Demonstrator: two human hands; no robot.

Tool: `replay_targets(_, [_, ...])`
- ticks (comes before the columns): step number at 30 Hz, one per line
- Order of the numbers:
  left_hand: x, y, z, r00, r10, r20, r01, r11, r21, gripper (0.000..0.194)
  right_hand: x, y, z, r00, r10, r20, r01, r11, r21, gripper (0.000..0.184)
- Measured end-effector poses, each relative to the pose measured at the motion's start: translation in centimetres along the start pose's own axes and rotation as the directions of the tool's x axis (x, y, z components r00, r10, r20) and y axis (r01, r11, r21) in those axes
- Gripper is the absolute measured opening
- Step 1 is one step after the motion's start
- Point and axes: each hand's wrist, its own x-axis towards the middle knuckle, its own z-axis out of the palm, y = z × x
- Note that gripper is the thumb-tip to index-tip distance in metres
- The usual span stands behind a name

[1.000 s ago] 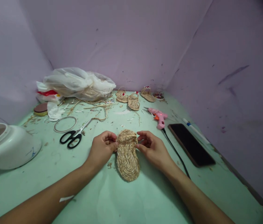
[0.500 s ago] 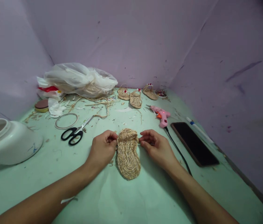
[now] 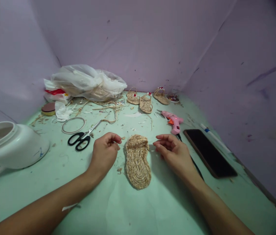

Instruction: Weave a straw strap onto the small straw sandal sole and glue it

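A small woven straw slipper (image 3: 138, 166) lies flat on the pale green table between my hands, with a raised band across its far end. My left hand (image 3: 106, 151) is just left of it, fingers loosely curled, thumb a little apart, and nothing visible in it. To the slipper's right is my right hand (image 3: 171, 148), its fingers bent and apart; it does not grip the slipper. Fine strands seem to show near its fingertips, too thin to make out.
Black-handled scissors (image 3: 81, 138) and a ring (image 3: 73, 125) lie left, near a white pot (image 3: 30, 147). A pink glue gun (image 3: 173, 121), its cord and a phone (image 3: 210, 152) lie right. Behind are small straw sandals (image 3: 145, 105) and a plastic bag (image 3: 86, 83).
Both hands have drawn away from the slipper's sides, left hand leftward and right hand rightward. The slipper stays on the table; the whole view has shifted slightly.
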Motion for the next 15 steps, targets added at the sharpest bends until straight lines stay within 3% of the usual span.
replay_targets(4, [0.1, 0.5, -0.6, 0.996, 0.03, 0.086, -0.047, 0.979, 0.199, 0.01, 0.0, 0.1, -0.1, 1.0, -0.022, 0.0, 0.022, 0.999, -0.04, 0.017])
replay_targets(9, [-0.4, 0.7, -0.6, 0.971, -0.012, 0.238, -0.098, 0.89, 0.444, 0.021, -0.6, -0.3, 0.3, 0.983, 0.125, 0.136, -0.115, 0.99, -0.081, 0.004])
replay_targets(15, [-0.9, 0.3, -0.3, 0.952, -0.062, 0.301, -0.066, 0.915, 0.398, 0.015, -1.3, -1.0, 0.8, 0.934, 0.222, 0.281, -0.216, 0.975, -0.051, 0.006])
